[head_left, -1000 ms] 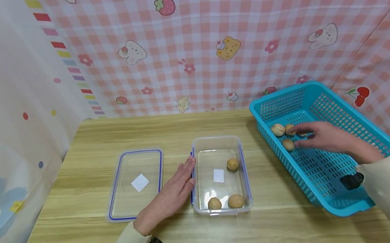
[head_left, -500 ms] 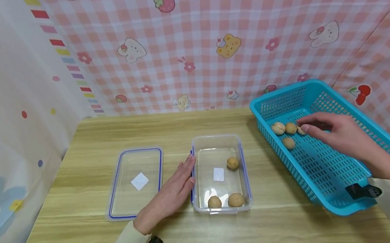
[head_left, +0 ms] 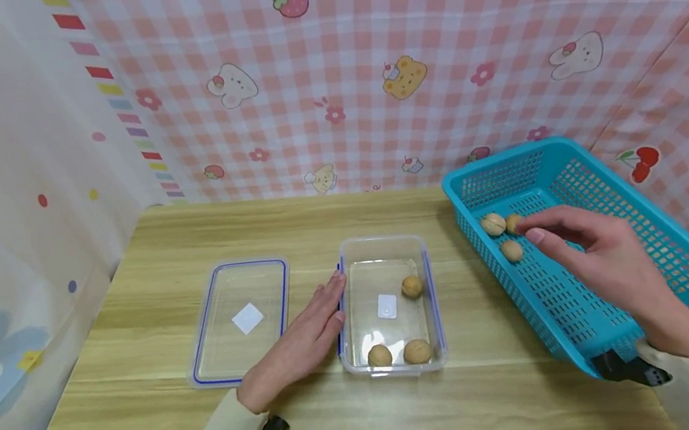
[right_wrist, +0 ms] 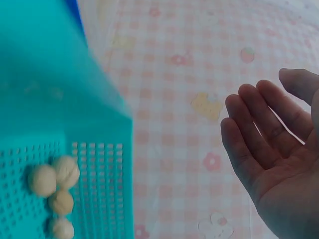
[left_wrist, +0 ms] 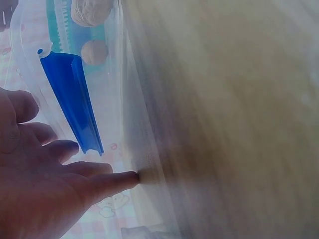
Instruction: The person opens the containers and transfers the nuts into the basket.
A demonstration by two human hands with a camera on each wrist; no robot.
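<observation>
My left hand (head_left: 299, 341) lies with straight fingers along the left side of a clear plastic container (head_left: 379, 279). The left wrist view shows its blue side latch (left_wrist: 74, 99). Three walnuts sit inside, one walnut (head_left: 412, 287) by the right wall and two at the near end. Over the turquoise basket (head_left: 565, 302) hovers my right hand (head_left: 608, 256), fingers loosely bent. Its palm (right_wrist: 294, 184) holds nothing in the right wrist view. Several walnuts lie bunched in the basket, among them a walnut (head_left: 511, 251) left of the fingertips; the hand partly covers this group in the head view.
A clear lid (head_left: 218, 348) with a blue seal and a white label lies flat left of the container. Behind the wooden table (head_left: 318, 211) hangs a pink checked cloth (head_left: 281, 129). The basket's raised walls surround its walnuts.
My right hand has come away from the walnuts, lifting and shifting toward me and to the right, with nothing in it. My left hand has kept its place.
</observation>
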